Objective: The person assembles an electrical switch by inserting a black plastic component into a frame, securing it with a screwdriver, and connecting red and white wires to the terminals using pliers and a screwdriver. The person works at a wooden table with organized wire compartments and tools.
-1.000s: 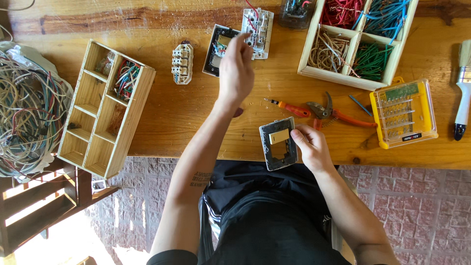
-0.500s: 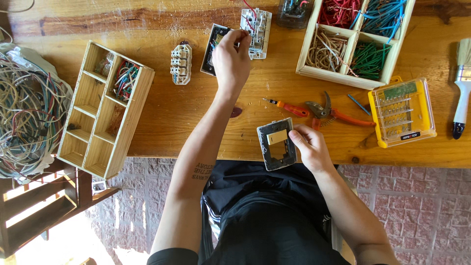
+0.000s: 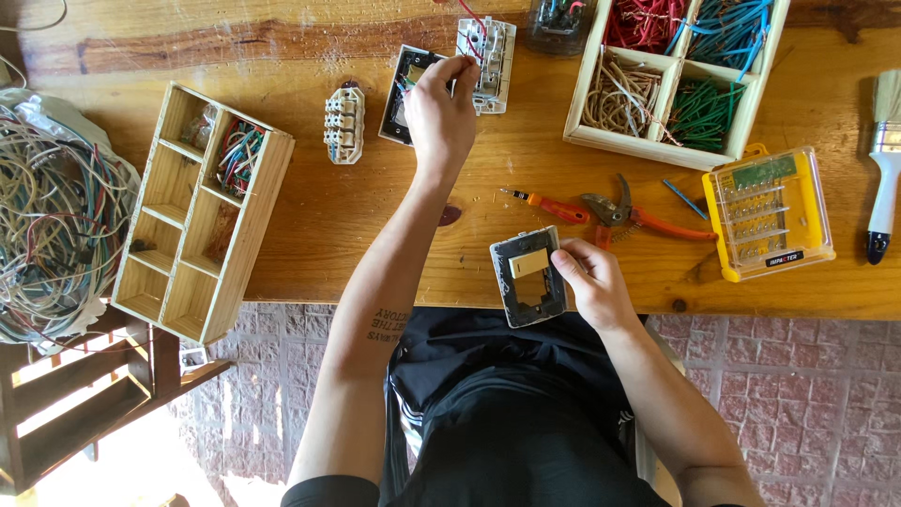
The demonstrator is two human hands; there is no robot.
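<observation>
Left hand [image 3: 439, 113]: reached far forward, fingertips pinched on dark switch box [image 3: 404, 80], beside white socket [image 3: 488, 52].
Right hand [image 3: 589, 282]: closed on grey frame [image 3: 527, 277], at table edge [image 3: 357, 282] near body.
Grip: keep fingertips off loose wires.
Pliers [image 3: 619, 211]: just beyond right hand.

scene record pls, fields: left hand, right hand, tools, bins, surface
left hand: left hand reaching onto dark switch plate, beside white wired module
right hand: right hand holding grey switch frame at table edge
tools: orange pliers, orange screwdriver, yellow bit case, paintbrush
bins: wire-piece tray; wooden divider box
surface: wooden table
</observation>
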